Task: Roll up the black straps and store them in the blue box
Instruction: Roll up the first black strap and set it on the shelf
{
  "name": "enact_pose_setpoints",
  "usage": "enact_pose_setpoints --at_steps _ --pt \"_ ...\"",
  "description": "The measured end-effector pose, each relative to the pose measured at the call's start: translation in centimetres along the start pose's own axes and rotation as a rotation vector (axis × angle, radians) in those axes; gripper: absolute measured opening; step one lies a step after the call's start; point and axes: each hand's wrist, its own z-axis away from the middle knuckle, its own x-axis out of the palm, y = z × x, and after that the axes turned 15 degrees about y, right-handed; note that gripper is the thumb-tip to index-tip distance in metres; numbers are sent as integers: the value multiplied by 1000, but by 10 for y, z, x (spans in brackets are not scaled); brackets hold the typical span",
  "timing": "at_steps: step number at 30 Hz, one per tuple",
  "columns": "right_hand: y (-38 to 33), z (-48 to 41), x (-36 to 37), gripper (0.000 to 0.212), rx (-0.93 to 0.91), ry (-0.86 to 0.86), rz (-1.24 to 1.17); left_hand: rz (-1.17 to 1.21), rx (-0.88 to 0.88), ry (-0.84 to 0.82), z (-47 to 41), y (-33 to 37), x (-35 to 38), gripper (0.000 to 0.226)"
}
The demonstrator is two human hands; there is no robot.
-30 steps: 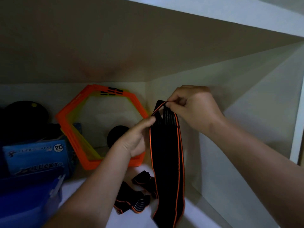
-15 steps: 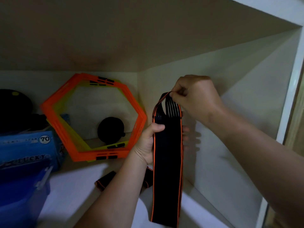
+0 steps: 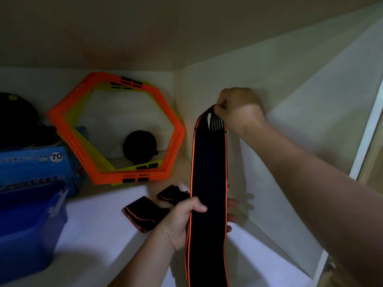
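Note:
A long black strap with orange edges [image 3: 209,166] hangs straight down in front of the shelf's right wall. My right hand [image 3: 238,109] pinches its slotted top end. My left hand [image 3: 184,218] grips it lower down, thumb on the front and fingers behind. Two more black straps with orange trim [image 3: 143,214] lie crumpled on the white shelf, just left of my left hand. The blue box [image 3: 27,228] stands at the shelf's lower left, open at the top.
Orange and yellow hexagon rings [image 3: 116,129] lean against the back wall, with a round black object [image 3: 138,147] behind them. A blue carton marked 70 [image 3: 35,164] sits behind the blue box, dark items on top. The shelf's right wall [image 3: 290,152] is close.
My left hand has slid down the strap from near its top to well below. My right hand keeps its hold on the top end, so the strap now hangs stretched out longer.

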Motion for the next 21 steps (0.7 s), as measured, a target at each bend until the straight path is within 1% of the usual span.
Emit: enact_pose_setpoints --at_steps 2,5,6,9,12,15,17,19,21 --pt "6 8 18 16 21 -62 42 -3 -68 73 8 -10 -7 63" --pt "17 29 50 17 28 -152 107 -66 -130 249 18 -26 -15 64" --pt "21 39 61 17 19 -185 141 -83 -144 300 21 -32 -17 60" --pt "32 68 91 16 62 -306 216 -136 -141 390 35 -38 -16 27" --pt "39 97 111 14 117 -415 245 -191 -173 371 48 -48 -25 37" --pt "42 120 126 7 101 -507 290 -239 -115 402 62 -56 -32 35" --pt "44 136 137 10 98 -569 325 -290 -80 414 64 -59 -34 48" --pt "47 149 146 18 101 -618 345 -392 -44 434 64 -61 -34 58" --pt "49 159 152 20 104 -652 360 -613 36 464 65 -61 -31 64"
